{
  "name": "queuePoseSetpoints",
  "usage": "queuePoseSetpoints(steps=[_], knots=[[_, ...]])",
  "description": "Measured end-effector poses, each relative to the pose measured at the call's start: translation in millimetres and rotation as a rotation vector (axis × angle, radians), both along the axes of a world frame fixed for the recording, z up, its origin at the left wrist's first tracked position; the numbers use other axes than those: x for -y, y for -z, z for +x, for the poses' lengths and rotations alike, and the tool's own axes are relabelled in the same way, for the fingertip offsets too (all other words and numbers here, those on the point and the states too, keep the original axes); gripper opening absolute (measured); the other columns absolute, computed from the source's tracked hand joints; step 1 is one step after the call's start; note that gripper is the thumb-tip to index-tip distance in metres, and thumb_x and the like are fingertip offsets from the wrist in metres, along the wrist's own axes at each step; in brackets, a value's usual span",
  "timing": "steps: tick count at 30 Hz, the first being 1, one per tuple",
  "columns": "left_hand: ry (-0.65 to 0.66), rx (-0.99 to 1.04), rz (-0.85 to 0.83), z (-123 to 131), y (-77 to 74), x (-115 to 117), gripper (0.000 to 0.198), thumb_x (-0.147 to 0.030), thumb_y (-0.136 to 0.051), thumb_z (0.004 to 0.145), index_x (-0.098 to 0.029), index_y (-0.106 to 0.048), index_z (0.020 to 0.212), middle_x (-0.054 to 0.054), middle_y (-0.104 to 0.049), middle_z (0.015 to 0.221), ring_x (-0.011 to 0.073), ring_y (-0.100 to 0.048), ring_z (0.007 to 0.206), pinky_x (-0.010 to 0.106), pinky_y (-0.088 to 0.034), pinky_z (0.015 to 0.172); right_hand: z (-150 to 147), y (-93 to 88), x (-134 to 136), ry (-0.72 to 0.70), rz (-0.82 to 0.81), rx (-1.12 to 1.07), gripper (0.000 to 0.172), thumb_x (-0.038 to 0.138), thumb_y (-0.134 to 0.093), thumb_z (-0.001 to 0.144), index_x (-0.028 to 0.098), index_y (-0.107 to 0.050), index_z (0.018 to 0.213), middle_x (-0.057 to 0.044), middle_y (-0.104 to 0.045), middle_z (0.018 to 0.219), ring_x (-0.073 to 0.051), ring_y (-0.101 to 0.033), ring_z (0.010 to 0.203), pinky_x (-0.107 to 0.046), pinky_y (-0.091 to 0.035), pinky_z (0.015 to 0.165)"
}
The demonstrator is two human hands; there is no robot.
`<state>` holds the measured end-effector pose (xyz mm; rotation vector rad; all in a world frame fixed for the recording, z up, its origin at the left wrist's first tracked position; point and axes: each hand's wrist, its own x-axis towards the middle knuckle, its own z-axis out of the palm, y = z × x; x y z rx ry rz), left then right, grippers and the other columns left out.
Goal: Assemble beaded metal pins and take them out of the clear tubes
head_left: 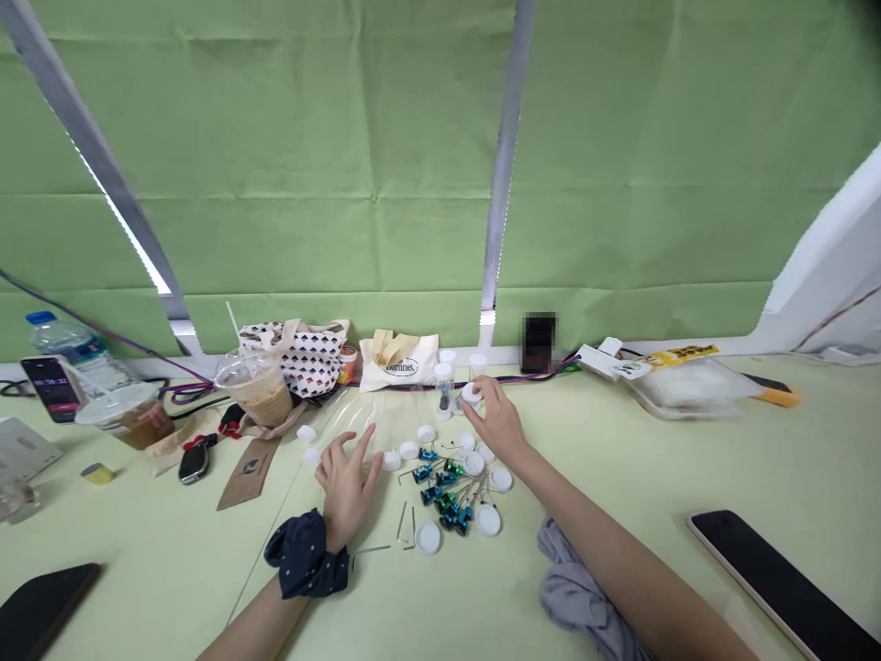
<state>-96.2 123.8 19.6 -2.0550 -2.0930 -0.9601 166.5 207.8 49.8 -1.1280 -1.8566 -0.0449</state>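
Note:
My right hand [498,420] pinches a white cap [472,394] between thumb and fingers, beside upright clear tubes at the back of the table. One clear tube [444,386] has a white lid and something dark near its base. My left hand [350,482] is open, fingers spread, next to several clear tubes lying down [354,413] with white ends; whether it touches them I cannot tell. Between the hands lies a pile of blue and green metal parts with thin rods [447,496]. Loose white caps [488,520] surround it, and thin hex keys [406,528] lie in front.
On the left stand an iced drink cup [258,395], a second cup [130,413], a water bottle [75,349] and a car key [194,462]. A patterned bag [303,353] leans at the back. A phone [777,588] and a clear package [688,390] lie on the right.

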Motion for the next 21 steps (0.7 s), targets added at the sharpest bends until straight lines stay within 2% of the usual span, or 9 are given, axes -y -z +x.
queuePoseSetpoints(steps=[2,6,9,11,13,14,16,18,21], knots=[[-0.001,0.009,0.026,1,-0.7,1,0.042,-0.041,-0.04,0.091,-0.029,-0.048,0.131,0.012,-0.043,0.124,0.0311,-0.038,0.118,0.05,-0.032,0.093,-1,-2.0,2,0.01,0.017,-0.013,0.015,0.029,-0.047,0.089,0.019,-0.051,0.098,-0.009,-0.056,0.096,-0.021,-0.056,0.083,-0.032,-0.046,0.074],[0.057,0.038,0.101,4,-4.4,7,0.04,-0.039,-0.045,0.089,-0.027,-0.049,0.127,0.012,-0.044,0.125,0.031,-0.038,0.12,0.051,-0.028,0.097,-5,-13.7,17,0.064,0.096,-0.105,0.027,0.029,-0.05,0.086,0.018,-0.056,0.11,-0.009,-0.058,0.092,-0.017,-0.055,0.069,-0.031,-0.047,0.066],[0.186,0.061,0.141,6,-9.7,13,0.043,-0.038,-0.048,0.088,-0.025,-0.044,0.129,0.012,-0.043,0.128,0.0302,-0.038,0.122,0.049,-0.028,0.099,-17,-22.1,36,-0.038,0.107,-0.254,0.023,0.032,-0.056,0.083,0.019,-0.061,0.101,-0.009,-0.06,0.087,-0.016,-0.054,0.064,-0.029,-0.047,0.06],[0.312,0.087,0.14,6,-11.9,16,0.051,-0.039,-0.054,0.085,-0.023,-0.041,0.132,0.014,-0.042,0.131,0.0306,-0.037,0.124,0.049,-0.028,0.101,-28,-22.7,48,-0.147,-0.003,-0.386,0.021,0.036,-0.06,0.081,0.019,-0.062,0.092,-0.006,-0.06,0.08,-0.016,-0.055,0.064,-0.028,-0.047,0.058],[0.439,0.132,0.12,5,-11.1,18,0.06,-0.041,-0.062,0.079,-0.022,-0.04,0.132,0.014,-0.043,0.13,0.0315,-0.039,0.123,0.048,-0.03,0.102,-39,-18.6,58,-0.251,-0.23,-0.515,0.025,0.042,-0.062,0.079,0.018,-0.06,0.086,-0.002,-0.058,0.068,-0.014,-0.053,0.055,-0.026,-0.044,0.05],[0.49,0.167,0.102,5,-9.6,18,0.061,-0.041,-0.065,0.077,-0.021,-0.042,0.129,0.014,-0.046,0.127,0.0312,-0.042,0.119,0.047,-0.032,0.1,-43,-15.4,61,-0.29,-0.347,-0.562,0.028,0.045,-0.063,0.077,0.018,-0.058,0.083,0.0,-0.055,0.062,-0.013,-0.05,0.05,-0.025,-0.041,0.046],[0.541,0.262,0.05,5,-5.2,18,0.048,-0.039,-0.065,0.077,-0.019,-0.05,0.118,0.012,-0.055,0.112,0.0281,-0.051,0.106,0.043,-0.04,0.092,-48,-8.0,64,-0.334,-0.5,-0.602,0.032,0.048,-0.066,0.074,0.018,-0.055,0.074,0.004,-0.048,0.054,-0.01,-0.043,0.045,-0.023,-0.034,0.042],[0.546,0.347,-0.004,5,-1.3,17,0.032,-0.036,-0.062,0.079,-0.018,-0.054,0.104,0.009,-0.058,0.097,0.0245,-0.055,0.09,0.039,-0.044,0.081,-48,-1.4,64,-0.335,-0.546,-0.583,0.036,0.049,-0.067,0.073,0.018,-0.05,0.065,0.006,-0.039,0.05,-0.008,-0.036,0.045,-0.022,-0.027,0.042],[0.541,0.405,-0.059,6,-1.0,18,0.025,-0.036,-0.061,0.079,-0.018,-0.056,0.096,0.007,-0.06,0.091,0.0227,-0.055,0.082,0.036,-0.043,0.075,-44,5.0,61,-0.319,-0.555,-0.534,0.041,0.05,-0.06,0.078,0.019,-0.043,0.058,0.007,-0.028,0.049,-0.007,-0.026,0.046,-0.022,-0.02,0.044]])
